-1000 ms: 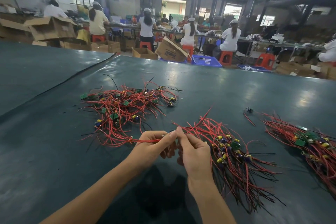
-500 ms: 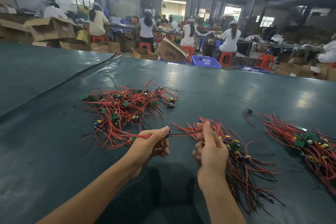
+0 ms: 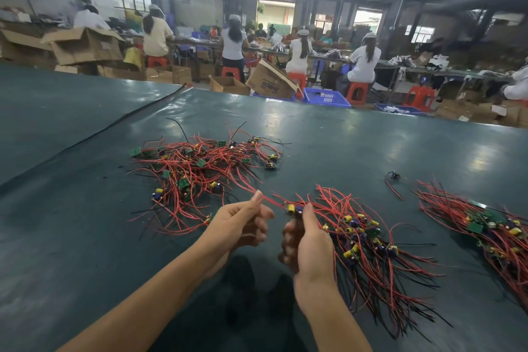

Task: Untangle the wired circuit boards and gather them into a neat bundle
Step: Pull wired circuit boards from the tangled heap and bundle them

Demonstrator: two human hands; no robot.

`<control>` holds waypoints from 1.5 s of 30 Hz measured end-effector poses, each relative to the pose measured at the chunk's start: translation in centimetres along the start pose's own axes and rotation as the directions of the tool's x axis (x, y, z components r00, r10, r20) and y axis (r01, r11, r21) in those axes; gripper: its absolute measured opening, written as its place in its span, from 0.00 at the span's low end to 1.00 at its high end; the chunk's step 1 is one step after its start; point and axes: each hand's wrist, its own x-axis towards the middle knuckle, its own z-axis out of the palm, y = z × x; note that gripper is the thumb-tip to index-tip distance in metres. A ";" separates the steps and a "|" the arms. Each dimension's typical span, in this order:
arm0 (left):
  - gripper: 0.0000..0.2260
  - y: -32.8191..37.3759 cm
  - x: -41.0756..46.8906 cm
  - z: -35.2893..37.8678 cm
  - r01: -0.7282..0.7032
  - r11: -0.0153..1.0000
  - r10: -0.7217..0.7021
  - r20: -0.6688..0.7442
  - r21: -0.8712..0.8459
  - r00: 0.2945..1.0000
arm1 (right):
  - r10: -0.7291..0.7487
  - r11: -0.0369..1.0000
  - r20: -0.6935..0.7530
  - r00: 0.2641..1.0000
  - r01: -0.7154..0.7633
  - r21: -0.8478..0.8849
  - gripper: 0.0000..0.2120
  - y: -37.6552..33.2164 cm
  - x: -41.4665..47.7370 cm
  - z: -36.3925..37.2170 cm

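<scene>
"Just right of the loose tangle of red-wired green circuit boards [image 3: 200, 174], what are the hands doing?"

"The left hand [image 3: 243, 226] is pinching a thin red wire [image 3: 270, 200] between thumb and forefinger, with its other fingers curling under. That wire is running from the tangle's near right edge, through the pinch, to a small circuit board with a yellow capacitor [image 3: 293, 208]. The right hand [image 3: 311, 246], just right of the left, is holding that board at its thumb tip. Its curled fingers are blurring, so I cannot tell how firmly."

"And the sorted ones?"

"They are lying in a combed bundle of red and black leads [image 3: 368, 254], right of the tangle and touching the right hand, on the dark green tabletop [image 3: 85, 237]. A second such bundle [image 3: 491, 231] is lying well right of the tangle, apart from the first."

"What is worrying you?"

"I am judging that this one board is being drawn free, with most of the tangle not yet sorted. If the wire is looping round a neighbour inside the tangle, pulling may be dragging the whole heap along or tightening a knot. A hard tug could be straining the joint where lead is meeting board. And the right hand is working right against the combed bundle — a careless sweep could be fanning its leads out."
</scene>
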 end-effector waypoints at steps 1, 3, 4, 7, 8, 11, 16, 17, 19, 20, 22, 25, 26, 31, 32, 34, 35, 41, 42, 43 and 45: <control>0.18 0.0 0.2 -0.3 -0.037 0.998 0.039 -0.054 0.042 0.998 | 0.076 0.990 -0.007 0.997 -0.074 0.117 0.27 -0.2 0.2 -0.2; 0.13 -0.2 0.7 -1.2 -0.152 0.961 0.190 -0.152 0.230 0.970 | 0.177 0.932 0.013 0.984 -0.172 0.318 0.24 -0.5 0.5 -0.7; 0.10 -0.4 0.9 -1.8 -0.210 0.906 0.289 -0.172 0.368 0.942 | 0.200 0.906 0.016 0.980 -0.191 0.378 0.23 -0.6 0.6 -0.9; 0.05 -1.1 1.2 -3.4 -0.320 0.585 0.552 -0.077 0.745 0.830 | 0.202 0.870 -0.005 0.979 -0.177 0.459 0.25 -0.6 0.6 -1.2; 0.02 -1.3 1.2 -3.7 -0.335 0.463 0.603 -0.015 0.821 0.798 | 0.195 0.867 -0.017 0.981 -0.164 0.470 0.26 -0.7 0.7 -1.3; 0.06 -1.9 1.2 -4.6 -0.219 0.204 0.588 0.060 0.954 0.807 | 0.172 0.871 -0.057 0.983 -0.124 0.476 0.27 -0.8 0.7 -1.4; 0.13 -2.1 1.4 -5.9 -0.006 0.118 0.359 -0.037 0.993 0.933 | 0.132 0.888 -0.087 0.987 -0.079 0.454 0.25 -0.9 0.7 -1.7; 0.13 -2.0 1.5 -6.0 -0.009 0.122 0.325 -0.031 0.992 0.945 | 0.129 0.893 -0.088 0.988 -0.078 0.443 0.24 -0.9 0.7 -1.7; 0.12 -1.9 1.6 -6.1 -0.037 0.139 0.309 -0.008 0.990 0.951 | 0.128 0.905 -0.088 0.988 -0.080 0.418 0.24 -0.8 0.7 -1.6; 0.12 -1.8 1.6 -6.1 -0.057 0.152 0.311 0.007 0.987 0.950 | 0.128 0.909 -0.087 0.988 -0.082 0.408 0.24 -0.8 0.7 -1.5; 0.12 -1.8 1.6 -6.1 -0.096 0.175 0.312 0.038 0.980 0.949 | 0.123 0.915 -0.084 0.989 -0.080 0.395 0.24 -0.8 0.8 -1.5; 0.10 -1.9 1.6 -5.8 -0.162 0.211 0.373 0.074 0.964 0.925 | 0.113 0.924 -0.076 0.991 -0.076 0.376 0.24 -0.6 0.9 -1.5; 0.09 -1.8 1.5 -5.6 -0.196 0.227 0.418 0.086 0.954 0.904 | 0.110 0.927 -0.072 0.991 -0.077 0.367 0.23 -0.6 0.9 -1.5; 0.09 -1.1 1.0 -4.3 -0.480 0.213 0.651 0.243 0.851 0.719 | 0.108 0.962 -0.023 0.994 -0.099 0.254 0.19 -0.3 1.0 -1.2; 0.09 -1.0 0.9 -4.0 -0.533 0.195 0.673 0.283 0.824 0.683 | 0.104 0.973 -0.006 0.995 -0.101 0.209 0.19 -0.2 1.0 -1.1; 0.10 -0.9 0.6 -3.4 -0.619 0.161 0.706 0.349 0.769 0.617 | 0.095 0.991 0.038 0.995 -0.098 0.094 0.20 0.0 0.8 -0.8; 0.11 -0.9 0.5 -3.1 -0.655 0.149 0.721 0.372 0.740 0.584 | 0.089 0.995 0.061 0.994 -0.091 0.029 0.20 0.1 0.7 -0.7; 0.23 -1.2 -0.4 -1.3 -0.825 0.115 0.744 0.502 0.554 0.441 | 0.069 0.978 0.201 0.977 -0.027 -0.205 0.17 0.4 -0.2 0.0; 0.24 -1.2 -0.5 -1.2 -0.835 0.122 0.736 0.515 0.537 0.439 | 0.062 0.976 0.200 0.978 -0.017 -0.219 0.16 0.3 -0.3 0.0; 0.25 -1.3 -0.5 -1.2 -0.839 0.132 0.731 0.519 0.528 0.442 | 0.046 0.976 0.195 0.980 -0.003 -0.218 0.14 0.2 -0.3 -0.1; 0.26 -1.3 -0.5 -1.2 -0.837 0.146 0.731 0.513 0.527 0.450 | 0.008 0.983 0.167 0.986 0.023 -0.185 0.13 0.1 -0.4 -0.2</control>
